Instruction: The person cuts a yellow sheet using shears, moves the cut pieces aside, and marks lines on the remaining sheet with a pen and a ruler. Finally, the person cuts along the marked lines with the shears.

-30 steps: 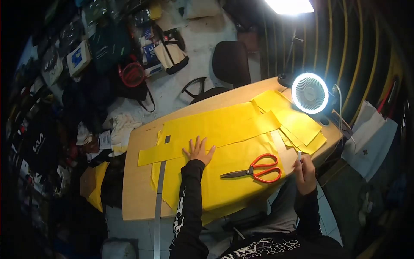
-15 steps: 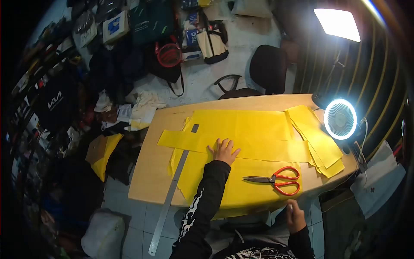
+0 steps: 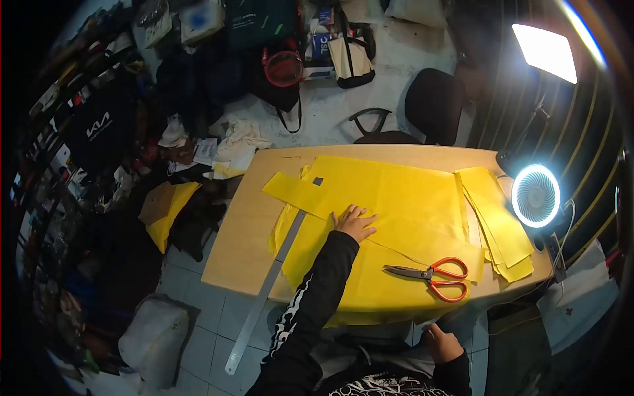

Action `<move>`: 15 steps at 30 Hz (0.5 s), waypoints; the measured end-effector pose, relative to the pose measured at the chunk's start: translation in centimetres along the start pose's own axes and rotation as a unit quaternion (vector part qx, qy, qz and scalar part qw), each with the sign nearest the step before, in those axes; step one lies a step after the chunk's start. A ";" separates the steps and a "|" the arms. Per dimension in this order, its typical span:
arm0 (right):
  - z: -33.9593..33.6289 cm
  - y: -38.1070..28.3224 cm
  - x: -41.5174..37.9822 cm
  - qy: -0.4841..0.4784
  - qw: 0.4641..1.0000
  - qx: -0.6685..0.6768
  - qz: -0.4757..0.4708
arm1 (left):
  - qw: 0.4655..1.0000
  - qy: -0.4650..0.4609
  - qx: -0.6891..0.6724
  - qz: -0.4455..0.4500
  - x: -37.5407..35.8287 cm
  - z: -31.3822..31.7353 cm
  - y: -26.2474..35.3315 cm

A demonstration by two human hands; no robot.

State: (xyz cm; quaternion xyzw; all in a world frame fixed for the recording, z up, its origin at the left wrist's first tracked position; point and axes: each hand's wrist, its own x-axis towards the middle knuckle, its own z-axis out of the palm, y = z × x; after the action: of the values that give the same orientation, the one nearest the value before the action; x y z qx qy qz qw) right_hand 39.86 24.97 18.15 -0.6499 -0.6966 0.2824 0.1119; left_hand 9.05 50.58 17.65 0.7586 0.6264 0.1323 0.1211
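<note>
My left hand lies palm down, fingers spread, on a long yellow strip of fabric-like sheet. The strip slants across a larger yellow sheet on the table. A metal ruler passes beneath the strip and juts past the table's front edge. Scissors with red handles rest on the yellow material, blades pointing left. Below the scissors, off the table's front edge, my right hand is curled closed near my body. Whatever its fingers may hold is hidden.
More yellow pieces are stacked at the table's right. Behind them stand a lit round fan and a bright lamp panel. A black chair is beyond the wooden table. Bags and cloth crowd the left side.
The camera view has shifted and tilted. Under my left hand the yellow strip has turned, its right end swinging toward me. My right hand stays closed near my body.
</note>
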 end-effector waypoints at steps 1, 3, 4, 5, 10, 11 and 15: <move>-0.3 0.0 -0.2 -0.009 1.000 -0.013 0.003 | 1.000 -0.011 -0.003 0.007 0.0 -0.3 -0.3; -0.8 0.1 -0.8 -0.030 0.999 -0.039 0.010 | 0.999 -0.021 -0.012 0.025 -0.2 -0.3 -1.1; -0.9 0.2 -1.0 -0.023 0.999 -0.029 0.007 | 0.999 -0.019 -0.019 0.037 -0.4 -0.3 -1.5; -0.9 0.4 -1.1 -0.015 1.000 -0.018 0.004 | 0.998 -0.017 -0.026 0.049 -0.4 -0.3 -1.8; -1.8 0.4 -1.5 -0.014 1.000 -0.025 0.002 | 0.995 -0.021 -0.032 0.087 -1.0 -0.8 -2.6; -1.8 0.3 -1.4 -0.017 1.000 -0.022 -0.005 | 0.994 -0.017 -0.036 0.098 -0.8 -0.6 -2.9; -1.1 0.7 -1.1 -0.041 0.998 -0.028 -0.040 | 0.992 -0.014 -0.068 0.105 -0.5 -0.2 -4.1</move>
State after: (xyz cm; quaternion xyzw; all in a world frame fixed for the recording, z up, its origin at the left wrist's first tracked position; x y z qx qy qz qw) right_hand 41.12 24.15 18.88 -0.6121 -0.7338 0.2848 0.0760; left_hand 5.16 50.86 16.44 0.8119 0.5311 0.1762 0.1662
